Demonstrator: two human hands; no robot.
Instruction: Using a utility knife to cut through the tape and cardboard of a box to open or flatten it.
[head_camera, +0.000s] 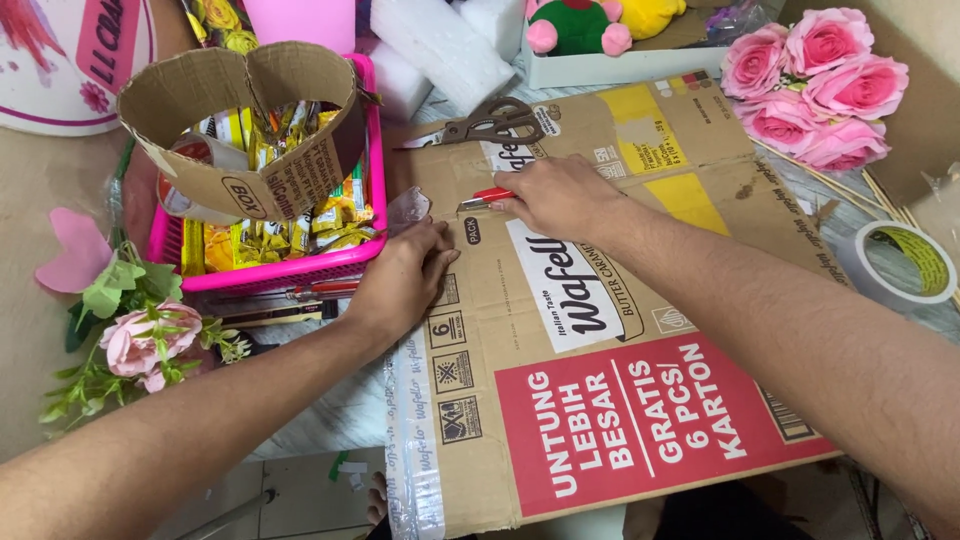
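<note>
Where the right hand (562, 196) closes around it, the red-handled utility knife (484, 198) lies nearly flat on the flattened brown cardboard carton (600, 300), its long axis running roughly from three o'clock to nine o'clock and its blade end pointing toward nine o'clock, at the carton's left edge. The fingers are curled tight on the handle, so only the red front part and the metal tip show. Just at seven o'clock from the knife, the left hand (405, 275) presses palm down on the carton's left margin, fingers together and flat, holding nothing.

At twelve o'clock from the knife, grey metal scissors (490, 122) rest on the carton's upper edge, their blades pointing toward nine o'clock. At ten o'clock sits a pink plastic basket (375, 150) of yellow snack packets, with a heart-shaped cardboard ring (240, 130) on top. Pink artificial roses (815, 85) lie at two o'clock, a roll of clear tape (900, 262) at three o'clock, and a single pink rose with green leaves (140, 340) at eight o'clock.
</note>
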